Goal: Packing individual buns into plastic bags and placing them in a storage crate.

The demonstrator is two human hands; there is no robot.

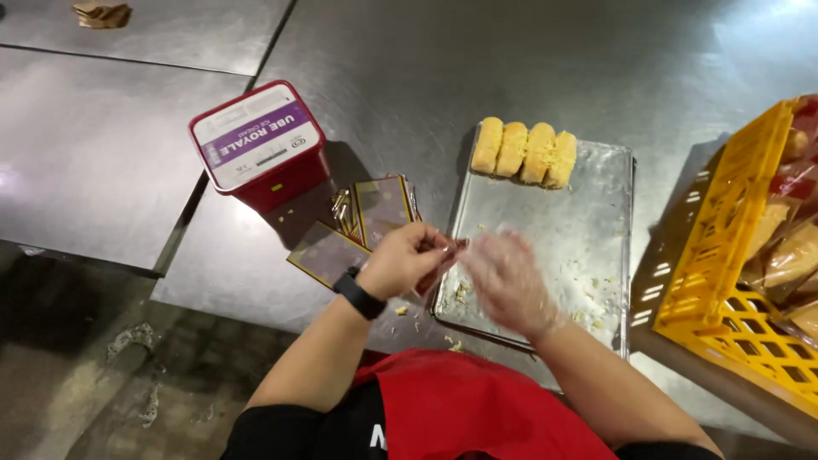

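We stand at a steel table (477, 60) with a yellow crate (724, 281) of wrapped goods at our right. Before us lies a metal tray (588, 230), four yellow pastries (525, 152) lined along its far edge. A red tub (262, 146) sits left, beside a stack of flat wrappers (366, 223). Our left hand (402, 260) pinches one dark wrapper (443, 260); our gloved right hand (504, 281), blurred, seems to touch its mouth. We judge we are opening it; next calls for spreading it wide.

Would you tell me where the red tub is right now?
The red tub stands on the steel table, upper left, beyond the wrappers and left of the tray.
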